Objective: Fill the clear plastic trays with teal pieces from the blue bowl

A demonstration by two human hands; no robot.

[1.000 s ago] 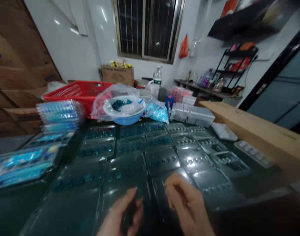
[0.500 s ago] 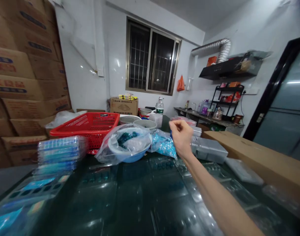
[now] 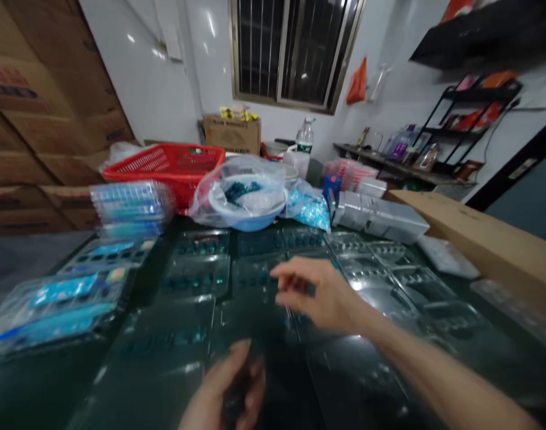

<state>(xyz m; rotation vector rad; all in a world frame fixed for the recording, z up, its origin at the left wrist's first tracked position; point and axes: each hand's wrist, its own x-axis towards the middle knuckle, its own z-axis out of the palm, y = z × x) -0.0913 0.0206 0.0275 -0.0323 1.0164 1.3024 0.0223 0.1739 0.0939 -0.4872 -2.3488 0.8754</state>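
My right hand (image 3: 315,295) hovers over the middle rows of clear plastic blister trays (image 3: 201,275) laid out on the dark table (image 3: 26,388). Its fingers are loosely curled and smeared by motion, so what they hold, if anything, is unclear. My left hand (image 3: 230,391) sits low at the front edge with fingers bent round something dark I cannot make out. A blue bowl (image 3: 248,209) inside a clear bag holds small teal pieces, just beyond the trays.
A red basket (image 3: 165,164) and a stack of filled blue packs (image 3: 132,206) stand at the back left. More filled packs (image 3: 53,301) lie at the left. A long cardboard box (image 3: 479,239) borders the right. Cartons are stacked along the left wall.
My right hand has come back from near the bowl and bags down to the trays in the middle. My left hand has come into view again at the bottom. The view has tilted down.
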